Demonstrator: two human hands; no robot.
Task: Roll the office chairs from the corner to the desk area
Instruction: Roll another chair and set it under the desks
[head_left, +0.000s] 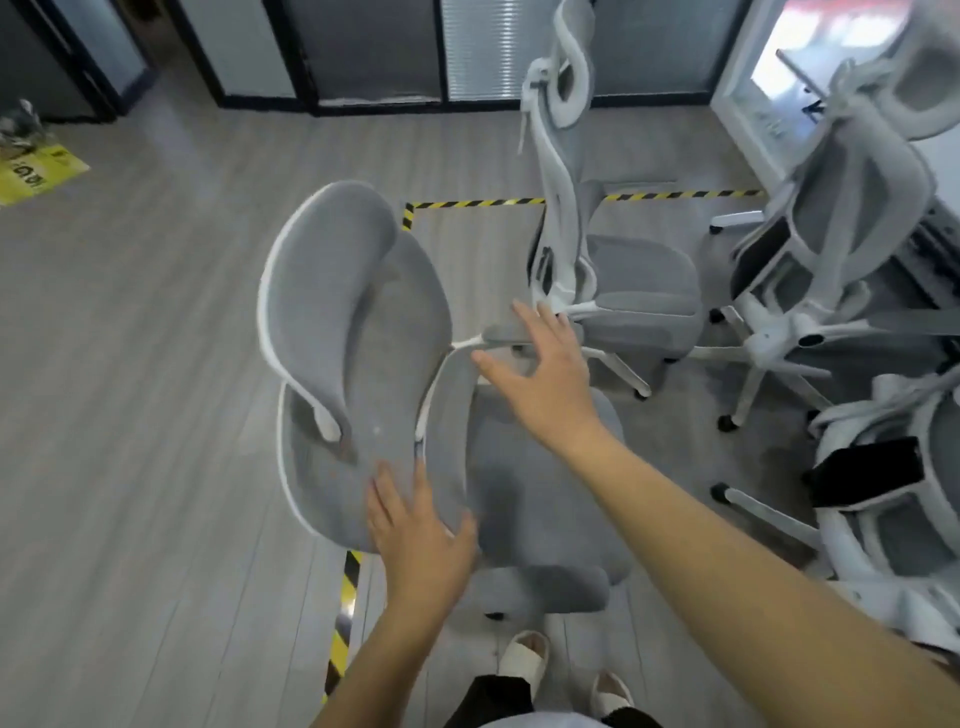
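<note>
A grey mesh office chair (343, 332) with a white frame stands right in front of me, its backrest to the left and its seat (530, 499) to the right. My left hand (421, 530) lies with straight fingers against the lower edge of the backrest. My right hand (545, 374) hovers with spread fingers over the chair's far armrest (506, 335); whether it touches is unclear. A second grey chair (623, 280) stands behind it. Further chairs (841, 249) crowd the right side.
Yellow-black floor tape (483, 202) marks a rectangle round the chairs, with a strip (345, 597) near my feet (524, 657). Glass partitions (363, 52) line the far wall. A yellow floor sign (36, 171) lies at far left. Open wooden floor (130, 389) spreads to the left.
</note>
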